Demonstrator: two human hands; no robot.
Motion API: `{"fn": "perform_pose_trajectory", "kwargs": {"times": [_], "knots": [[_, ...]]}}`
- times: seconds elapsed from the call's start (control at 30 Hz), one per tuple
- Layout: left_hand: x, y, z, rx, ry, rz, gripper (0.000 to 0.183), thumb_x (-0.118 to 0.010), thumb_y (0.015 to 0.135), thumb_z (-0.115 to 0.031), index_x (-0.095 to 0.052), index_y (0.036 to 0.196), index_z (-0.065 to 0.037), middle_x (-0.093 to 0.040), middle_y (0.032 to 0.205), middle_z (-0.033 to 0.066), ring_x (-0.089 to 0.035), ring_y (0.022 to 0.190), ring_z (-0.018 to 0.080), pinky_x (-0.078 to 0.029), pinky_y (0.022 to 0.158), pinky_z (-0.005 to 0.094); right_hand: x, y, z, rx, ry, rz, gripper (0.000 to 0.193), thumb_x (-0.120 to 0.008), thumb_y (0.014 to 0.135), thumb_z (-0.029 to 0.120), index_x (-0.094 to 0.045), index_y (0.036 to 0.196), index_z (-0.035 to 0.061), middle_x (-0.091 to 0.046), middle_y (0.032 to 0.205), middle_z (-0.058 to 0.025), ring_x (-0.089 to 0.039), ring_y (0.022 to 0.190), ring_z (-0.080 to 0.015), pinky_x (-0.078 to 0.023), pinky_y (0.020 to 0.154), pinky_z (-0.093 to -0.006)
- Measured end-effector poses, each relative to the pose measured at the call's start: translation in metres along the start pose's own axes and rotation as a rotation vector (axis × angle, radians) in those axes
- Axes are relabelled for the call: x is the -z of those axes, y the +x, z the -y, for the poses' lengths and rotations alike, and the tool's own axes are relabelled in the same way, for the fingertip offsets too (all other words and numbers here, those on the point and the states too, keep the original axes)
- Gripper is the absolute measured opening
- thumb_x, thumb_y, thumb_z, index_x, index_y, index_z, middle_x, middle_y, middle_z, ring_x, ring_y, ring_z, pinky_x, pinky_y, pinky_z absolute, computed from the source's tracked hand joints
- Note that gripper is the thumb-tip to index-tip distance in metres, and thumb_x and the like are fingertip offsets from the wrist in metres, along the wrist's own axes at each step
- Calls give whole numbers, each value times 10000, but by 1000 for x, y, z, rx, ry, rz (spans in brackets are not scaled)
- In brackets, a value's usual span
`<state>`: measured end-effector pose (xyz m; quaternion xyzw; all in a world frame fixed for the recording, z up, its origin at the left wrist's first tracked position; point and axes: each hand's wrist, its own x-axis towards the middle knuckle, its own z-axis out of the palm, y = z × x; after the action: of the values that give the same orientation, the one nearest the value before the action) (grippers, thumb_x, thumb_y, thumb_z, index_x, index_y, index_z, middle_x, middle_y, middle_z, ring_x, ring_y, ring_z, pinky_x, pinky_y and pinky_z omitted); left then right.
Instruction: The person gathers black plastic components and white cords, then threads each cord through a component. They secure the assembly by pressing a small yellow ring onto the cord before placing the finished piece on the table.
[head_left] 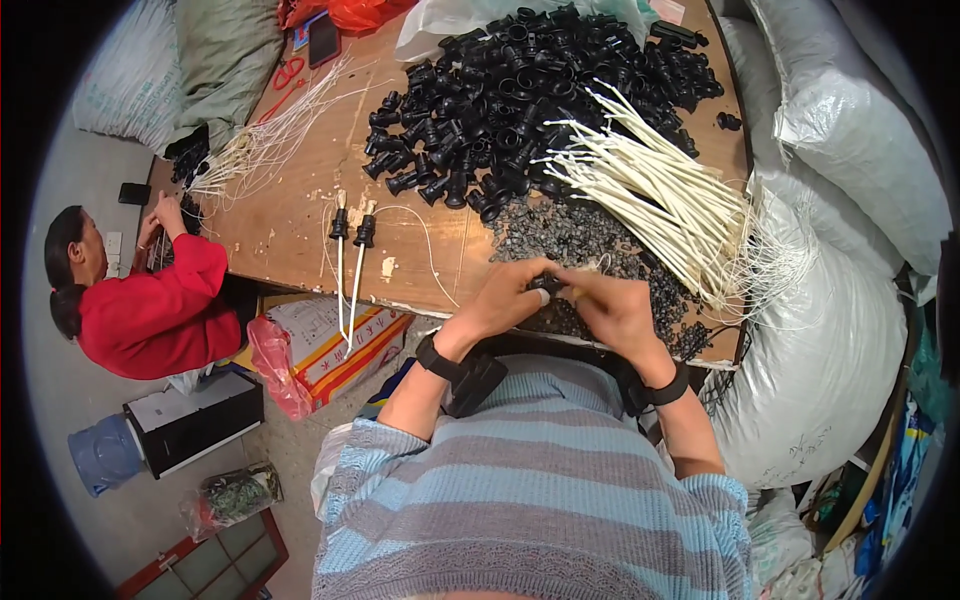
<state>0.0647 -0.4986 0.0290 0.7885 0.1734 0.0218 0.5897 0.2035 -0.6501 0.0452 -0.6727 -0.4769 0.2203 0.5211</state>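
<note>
My left hand (508,297) is closed around a small black plastic part (545,284) at the table's near edge. Close against it, my right hand (617,308) pinches with thumb and fingers; what sits in them is mostly hidden, though a thin pale loop shows just above. Beyond both hands spreads a layer of small dark plastic bits (540,232). A big heap of black plastic sockets (500,95) lies farther back. To the right is a bundle of white tubes (650,195) with thin white wires. Two white tubes with black sockets (365,230) hang over the edge at left.
A person in red (160,305) works at the table's far left, beside another bundle of white wires (240,160). Red scissors (288,75) and a phone (324,40) lie at the back left. Stuffed white sacks (830,350) crowd the right side. A printed carton (335,345) stands below the left edge.
</note>
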Motion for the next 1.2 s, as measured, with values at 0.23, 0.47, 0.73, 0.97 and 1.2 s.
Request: {"fn": "perform_pose_trajectory", "kwargs": {"times": [0.23, 0.47, 0.73, 0.97, 1.2], "knots": [[0, 1, -5, 247, -206, 40, 300, -548, 779, -24, -637, 1066, -20, -570, 721, -19, -515, 643, 102, -435, 588, 274, -1, 0, -5, 268, -377, 72, 412, -642, 705, -19, -688, 1105, 63, -626, 681, -82, -582, 511, -285, -460, 479, -348], [-1, -2, -5, 18, 288, -65, 259, -577, 756, -50, -650, 1004, -22, -651, 770, 130, -622, 663, 257, -472, 605, 362, 6, 1, 3, 265, -477, 211, 364, -672, 733, 30, -696, 1094, 76, -671, 763, -128, -633, 561, -265, -480, 505, -326], [-11, -6, -19, -215, 441, -161, 269, -619, 748, -93, -611, 1013, -48, -651, 862, 171, -632, 813, 364, -494, 689, 457, 20, 37, 11, -233, -177, 469, 225, -716, 779, 257, -678, 783, 35, -579, 597, -151, -569, 537, -328, -422, 510, -408], [-10, -22, -11, -109, 682, -72, 280, -609, 740, -82, -598, 1018, -55, -635, 823, 159, -628, 771, 360, -492, 691, 467, -5, 25, 2, -281, -182, 419, 174, -749, 764, 104, -675, 876, -6, -543, 614, -65, -465, 535, -115, -386, 509, -293], [80, -50, 7, -140, 580, -640, 296, -593, 773, -52, -637, 1066, -49, -670, 960, 168, -652, 875, 333, -518, 738, 393, -5, 51, 25, 58, -294, -213, 334, -691, 813, 19, -640, 1143, 22, -687, 959, -120, -677, 821, -170, -533, 699, -280]]}}
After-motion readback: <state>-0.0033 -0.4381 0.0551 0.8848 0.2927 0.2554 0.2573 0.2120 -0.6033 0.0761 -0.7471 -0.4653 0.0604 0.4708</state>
